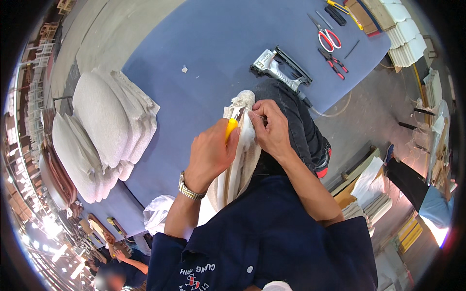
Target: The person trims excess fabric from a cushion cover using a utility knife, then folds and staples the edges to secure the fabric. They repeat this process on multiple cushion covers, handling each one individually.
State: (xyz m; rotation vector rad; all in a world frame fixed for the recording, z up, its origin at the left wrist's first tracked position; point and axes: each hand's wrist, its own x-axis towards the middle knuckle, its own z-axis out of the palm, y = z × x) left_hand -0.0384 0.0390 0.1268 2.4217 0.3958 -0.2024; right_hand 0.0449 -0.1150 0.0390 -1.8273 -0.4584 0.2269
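Across my lap lies an upholstered piece [248, 150] in off-white cloth, its pale inner edge strips facing up. My left hand [212, 148], with a metal watch at its wrist, is closed round a yellow-handled tool [232, 127]. The tool's thin metal end points at the loose cloth near the piece's far tip; its exact kind is hidden by the fingers. My right hand [271, 127] pinches the cloth at the right edge, close to that tip. A silver staple gun [272, 68] with a hose rests on the blue table [194, 43] beyond my knee.
Stacked off-white upholstered panels [109, 121] stand on the left. Red-handled scissors [329, 40], pliers [334, 63] and a yellow cutter [347, 12] lie at the table's far right. Other people show at lower left [128, 266] and at right [412, 184].
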